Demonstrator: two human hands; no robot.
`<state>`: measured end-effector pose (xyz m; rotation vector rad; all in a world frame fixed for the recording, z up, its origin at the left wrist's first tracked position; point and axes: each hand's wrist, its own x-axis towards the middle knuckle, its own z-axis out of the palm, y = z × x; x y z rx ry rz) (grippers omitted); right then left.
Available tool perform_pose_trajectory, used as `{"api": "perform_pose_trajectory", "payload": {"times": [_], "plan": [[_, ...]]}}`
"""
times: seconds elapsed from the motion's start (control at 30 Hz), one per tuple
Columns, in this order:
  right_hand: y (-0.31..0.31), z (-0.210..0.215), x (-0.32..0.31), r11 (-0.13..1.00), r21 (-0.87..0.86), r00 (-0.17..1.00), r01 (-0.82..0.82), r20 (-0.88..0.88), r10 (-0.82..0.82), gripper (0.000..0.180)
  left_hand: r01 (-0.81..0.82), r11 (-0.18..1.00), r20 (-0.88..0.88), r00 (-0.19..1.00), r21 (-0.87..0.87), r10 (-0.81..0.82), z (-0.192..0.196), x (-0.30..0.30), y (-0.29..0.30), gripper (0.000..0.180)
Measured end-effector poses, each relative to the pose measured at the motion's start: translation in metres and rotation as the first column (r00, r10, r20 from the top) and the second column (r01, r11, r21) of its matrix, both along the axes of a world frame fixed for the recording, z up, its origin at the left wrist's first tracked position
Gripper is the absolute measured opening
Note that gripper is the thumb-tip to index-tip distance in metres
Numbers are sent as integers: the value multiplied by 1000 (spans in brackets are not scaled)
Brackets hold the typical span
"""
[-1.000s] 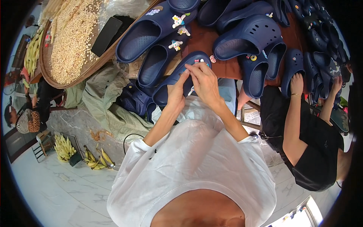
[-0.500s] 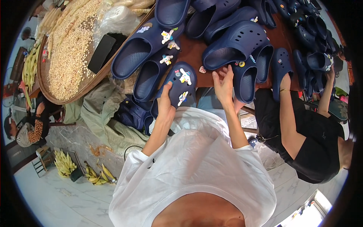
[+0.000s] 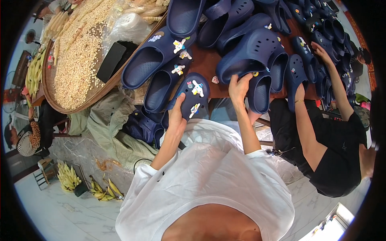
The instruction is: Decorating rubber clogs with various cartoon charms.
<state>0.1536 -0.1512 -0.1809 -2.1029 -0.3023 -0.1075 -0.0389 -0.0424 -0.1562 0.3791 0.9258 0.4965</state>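
My left hand [image 3: 175, 117] grips a navy foam clog [image 3: 196, 83], thumb on top of its toe. White cartoon charms and a small swirl charm sit on this clog. My right hand [image 3: 239, 89] is at the near rim of a large navy clog [image 3: 253, 47] with round vent holes, its thumb and fingers on that rim. The fingertips partly cover a small yellow charm beside a smaller navy clog [image 3: 261, 90]. Loose on the brown table [image 3: 207, 60] lies a small pinkish-white charm [image 3: 214, 80], between my hands.
More navy clogs [image 3: 161, 86] crowd the table on both sides. At left stands a round tray [image 3: 49, 90] of corn kernels with a black box [image 3: 113, 60]. On the right a co-worker in black [image 3: 321, 136] handles clogs. Bananas [image 3: 106, 190] lie on the floor.
My right hand has moved up and slightly left onto the large clog's rim. My left hand keeps its clog almost still. The co-worker's far arm has swung left toward another clog.
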Motion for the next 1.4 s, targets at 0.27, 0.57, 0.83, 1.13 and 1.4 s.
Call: {"api": "perform_pose_trajectory", "payload": {"times": [0.27,0.57,0.83,1.13,1.4], "plan": [[11,33,66,997,-28,959,-77,273,81,50,15,997,48,999,-78,-12,-11,0,4,42],[39,43,129,991,-68,971,-116,204,127,57,25,974,132,991,-227,5,3,-1,5,34],[27,18,132,962,116,966,-246,108,234,64,24,976,140,990,-218,7,3,4,3,40],[23,33,97,951,216,969,-222,156,191,53,-27,973,210,975,-231,77,6,-1,-1,41],[1,11,-1,886,31,887,-462,20,462,16,-53,963,198,974,-264,108,11,-7,-4,43]]}}
